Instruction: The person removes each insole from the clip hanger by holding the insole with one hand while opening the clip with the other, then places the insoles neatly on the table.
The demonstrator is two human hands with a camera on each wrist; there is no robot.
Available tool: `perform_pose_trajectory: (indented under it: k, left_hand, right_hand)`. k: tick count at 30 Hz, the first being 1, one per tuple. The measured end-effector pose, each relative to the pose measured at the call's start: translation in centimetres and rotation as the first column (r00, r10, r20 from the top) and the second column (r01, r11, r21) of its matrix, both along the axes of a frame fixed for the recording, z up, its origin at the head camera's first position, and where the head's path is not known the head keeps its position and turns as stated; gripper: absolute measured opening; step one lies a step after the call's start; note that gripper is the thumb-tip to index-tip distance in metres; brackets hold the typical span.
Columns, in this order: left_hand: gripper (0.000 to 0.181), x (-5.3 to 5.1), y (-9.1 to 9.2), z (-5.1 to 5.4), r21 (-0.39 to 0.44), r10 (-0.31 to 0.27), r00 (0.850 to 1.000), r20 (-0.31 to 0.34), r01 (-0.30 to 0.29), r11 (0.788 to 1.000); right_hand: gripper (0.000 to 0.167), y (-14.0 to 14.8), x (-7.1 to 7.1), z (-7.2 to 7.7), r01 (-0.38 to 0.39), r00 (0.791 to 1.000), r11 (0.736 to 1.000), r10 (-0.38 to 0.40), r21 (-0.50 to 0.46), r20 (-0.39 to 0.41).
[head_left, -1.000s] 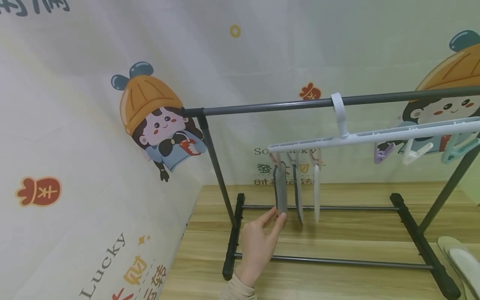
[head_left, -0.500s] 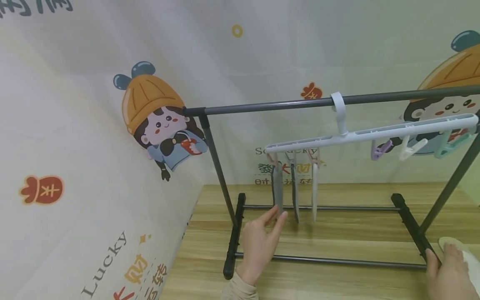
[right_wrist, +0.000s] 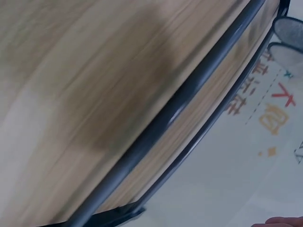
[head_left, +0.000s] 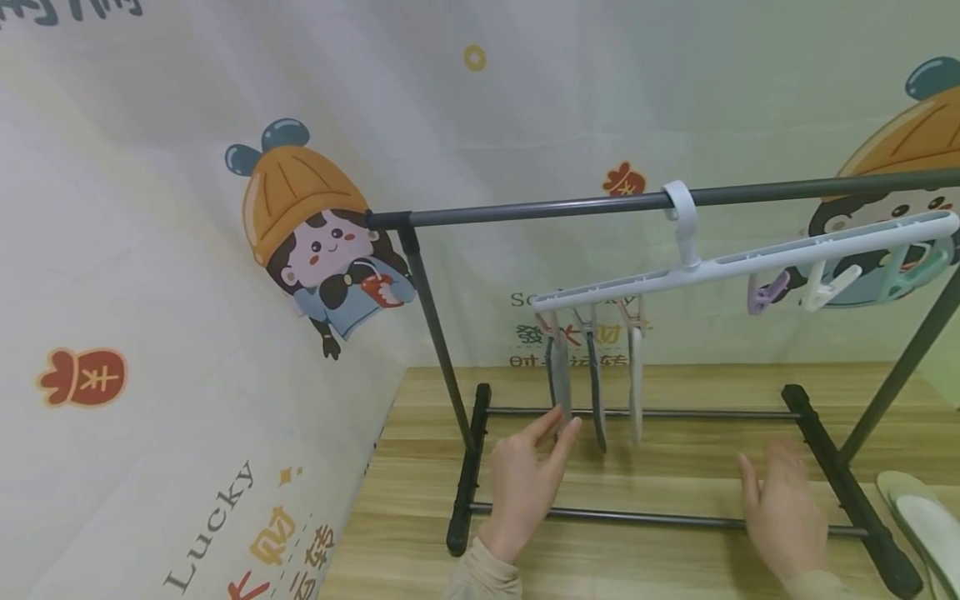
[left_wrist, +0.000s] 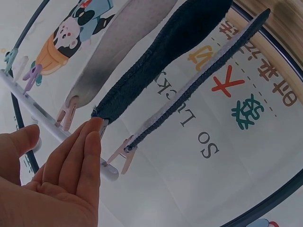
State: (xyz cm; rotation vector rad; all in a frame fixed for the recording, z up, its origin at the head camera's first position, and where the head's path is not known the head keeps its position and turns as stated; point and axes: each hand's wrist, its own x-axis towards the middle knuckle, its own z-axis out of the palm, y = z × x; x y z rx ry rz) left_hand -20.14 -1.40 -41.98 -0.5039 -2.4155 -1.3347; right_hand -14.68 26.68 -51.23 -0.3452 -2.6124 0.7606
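In the head view my left hand is at the lower end of the leftmost hanging insole. Its thumb and fingers are fairly straight; the left wrist view shows a gap between them with nothing held. Beside it hang a dark insole and a pale insole, each in a pink or whitish clip. The clips belong to a white hanger hooked on a dark rail. My right hand, blurred, is over the rack's lower front bar, fingers extended and holding nothing.
A purple clip, a white clip and a teal clip hang at the hanger's right. Pale insoles lie right of the rack's black foot. A printed cloth covers the walls behind the wooden surface.
My right hand came into view by the pale insoles at the right, then moved left over the front bar. The hanger has swung a little. My left hand stays by the leftmost insole.
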Motion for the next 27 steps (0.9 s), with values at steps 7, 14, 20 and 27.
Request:
perform_pose_trajectory:
  k: [7, 14, 20, 27]
  left_hand:
    - [0.045, -0.1, 0.2, 0.1, 0.011, -0.006, 0.999, -0.032, 0.006, 1.000]
    - [0.047, 0.0, 0.4, 0.1, 0.027, -0.017, 1.000, -0.013, 0.017, 0.999]
    - [0.045, 0.1, 0.5, 0.2, 0.026, -0.007, 1.000, -0.015, 0.008, 1.000]
    - [0.045, 0.2, 0.7, 0.4, 0.031, -0.017, 1.000, -0.005, 0.017, 0.999]
  right_hand:
    - [0.058, -2.1, -1.2, 0.1, -0.020, 0.995, 0.999, 0.023, 0.030, -0.093]
    - [0.061, -3.9, -2.2, 0.6, -0.062, 0.991, 0.998, 0.064, 0.022, -0.115]
    - [0.063, -5.6, -3.1, 1.3, -0.114, 0.986, 0.993, 0.116, 0.025, -0.123]
    - [0.073, -7.2, -4.4, 2.3, -0.154, 0.985, 0.988, 0.156, 0.027, -0.069]
